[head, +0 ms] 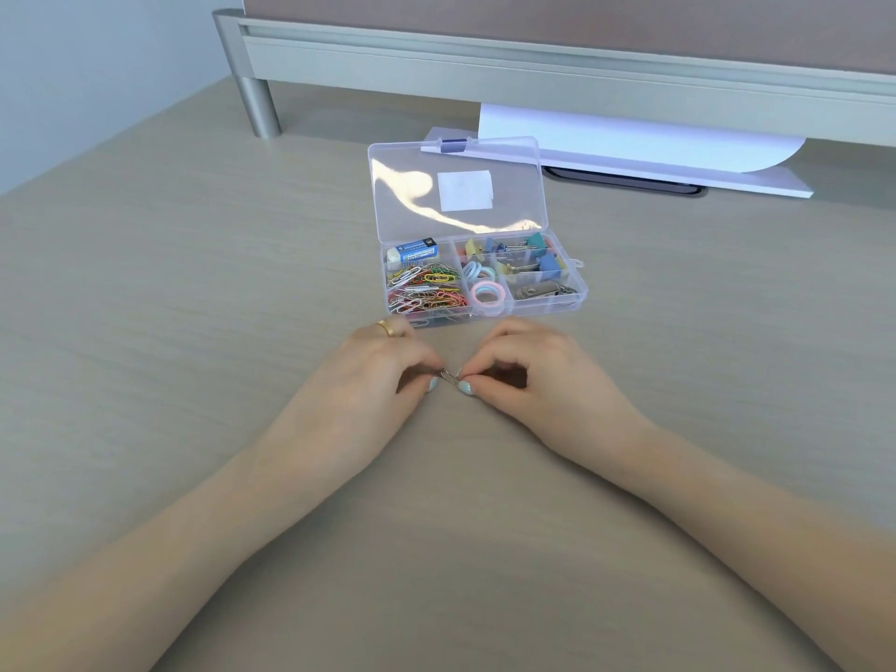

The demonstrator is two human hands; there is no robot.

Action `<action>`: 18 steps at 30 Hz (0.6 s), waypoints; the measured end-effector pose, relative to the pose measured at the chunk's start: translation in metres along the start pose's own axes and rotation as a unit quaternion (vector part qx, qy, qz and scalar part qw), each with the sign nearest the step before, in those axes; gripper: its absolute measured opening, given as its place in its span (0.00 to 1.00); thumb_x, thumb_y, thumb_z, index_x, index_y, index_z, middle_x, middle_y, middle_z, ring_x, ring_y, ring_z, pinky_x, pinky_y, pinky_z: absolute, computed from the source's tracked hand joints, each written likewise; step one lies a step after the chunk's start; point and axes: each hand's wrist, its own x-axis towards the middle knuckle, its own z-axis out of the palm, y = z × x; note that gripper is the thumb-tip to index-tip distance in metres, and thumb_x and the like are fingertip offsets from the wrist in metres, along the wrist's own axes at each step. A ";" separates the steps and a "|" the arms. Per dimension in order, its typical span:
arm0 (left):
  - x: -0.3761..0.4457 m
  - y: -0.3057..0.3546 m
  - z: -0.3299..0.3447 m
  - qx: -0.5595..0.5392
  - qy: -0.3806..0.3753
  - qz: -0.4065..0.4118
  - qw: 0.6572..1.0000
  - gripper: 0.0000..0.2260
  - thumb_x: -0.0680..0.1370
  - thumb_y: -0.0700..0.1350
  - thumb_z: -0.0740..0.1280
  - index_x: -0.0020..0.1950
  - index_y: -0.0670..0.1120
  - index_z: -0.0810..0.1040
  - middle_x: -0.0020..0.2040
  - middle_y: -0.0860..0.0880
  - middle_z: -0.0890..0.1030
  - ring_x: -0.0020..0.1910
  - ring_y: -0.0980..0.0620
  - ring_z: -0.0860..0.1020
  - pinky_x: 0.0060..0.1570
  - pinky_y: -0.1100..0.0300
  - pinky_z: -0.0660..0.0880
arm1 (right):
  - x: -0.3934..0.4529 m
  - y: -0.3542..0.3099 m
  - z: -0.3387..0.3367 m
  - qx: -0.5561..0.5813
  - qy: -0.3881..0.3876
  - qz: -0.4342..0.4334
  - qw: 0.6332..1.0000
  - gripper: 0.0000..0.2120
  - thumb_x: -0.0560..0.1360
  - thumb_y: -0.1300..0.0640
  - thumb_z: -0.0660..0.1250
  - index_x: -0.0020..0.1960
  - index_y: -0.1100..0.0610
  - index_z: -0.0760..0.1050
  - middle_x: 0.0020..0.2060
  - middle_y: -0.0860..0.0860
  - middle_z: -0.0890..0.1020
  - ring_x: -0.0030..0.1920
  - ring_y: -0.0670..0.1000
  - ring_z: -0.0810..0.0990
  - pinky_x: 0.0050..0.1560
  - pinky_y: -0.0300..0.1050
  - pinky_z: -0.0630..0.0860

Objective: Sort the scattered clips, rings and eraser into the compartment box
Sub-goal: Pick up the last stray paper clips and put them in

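- A pale wood-grain counter [194, 293] fills the frame, bare across its whole left side and along the bottom; a grey partition rail [533, 55] on a round leg closes off the top.
- Under that rail, upper right, a curled white sheet [630, 138] lies on a flat white board.
- The clear compartment box [579, 295] sits just above centre, lid [456, 186] swung back toward the rail, front edge just above your knuckles.
- Inside: the eraser [412, 253] at back left, coloured paper clips [424, 288] below it, pastel rings [487, 286] in the middle cells, binder clips [523, 257] at back right, a metal piece in the front right cell.
- Your left hand [378, 375] and right hand [538, 380] meet at centre frame, each with thumb and forefinger pinched closed on one end of a single silver paper clip [450, 377], low over the counter.
- A gold band [385, 327] is on your left hand.
- Open counter lies right of the box.
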 end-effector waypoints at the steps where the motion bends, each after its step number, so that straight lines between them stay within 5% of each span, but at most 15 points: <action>1: -0.004 0.000 0.001 0.012 0.001 0.003 1.000 0.07 0.73 0.40 0.65 0.47 0.45 0.82 0.41 0.49 0.76 0.39 0.52 0.73 0.40 0.62 0.69 | 0.000 0.000 0.001 0.000 0.000 0.004 1.000 0.02 0.70 0.57 0.70 0.39 0.51 0.80 0.38 0.47 0.78 0.38 0.44 0.73 0.41 0.42 0.72; 3: -0.011 0.001 0.003 0.037 0.000 0.009 0.999 0.13 0.73 0.48 0.59 0.50 0.47 0.81 0.45 0.47 0.77 0.42 0.46 0.74 0.42 0.52 0.73 | 0.000 0.000 0.001 0.001 0.002 0.006 1.000 0.02 0.70 0.56 0.70 0.38 0.51 0.80 0.37 0.47 0.78 0.37 0.43 0.73 0.41 0.42 0.72; 7: -0.011 -0.002 0.003 0.034 -0.005 -0.004 0.999 0.22 0.70 0.55 0.51 0.53 0.52 0.80 0.48 0.49 0.77 0.46 0.46 0.72 0.46 0.52 0.71 | 0.003 0.000 -0.001 0.018 -0.008 0.013 1.000 0.02 0.69 0.56 0.71 0.38 0.52 0.80 0.37 0.48 0.78 0.37 0.44 0.74 0.41 0.41 0.72; 12: -0.005 -0.006 0.005 0.012 0.005 0.002 1.000 0.19 0.71 0.54 0.54 0.52 0.52 0.80 0.47 0.55 0.73 0.48 0.47 0.72 0.48 0.52 0.70 | 0.008 0.003 -0.002 -0.026 -0.013 -0.030 0.999 0.04 0.70 0.53 0.69 0.39 0.53 0.80 0.37 0.49 0.78 0.36 0.44 0.72 0.39 0.43 0.72; 18: -0.002 -0.009 0.007 -0.004 0.013 0.011 1.000 0.17 0.70 0.55 0.56 0.50 0.52 0.80 0.46 0.56 0.72 0.48 0.49 0.71 0.47 0.54 0.69 | 0.005 0.000 0.004 -0.211 0.065 -0.194 0.956 0.13 0.73 0.52 0.59 0.39 0.55 0.79 0.35 0.50 0.79 0.33 0.51 0.76 0.33 0.42 0.70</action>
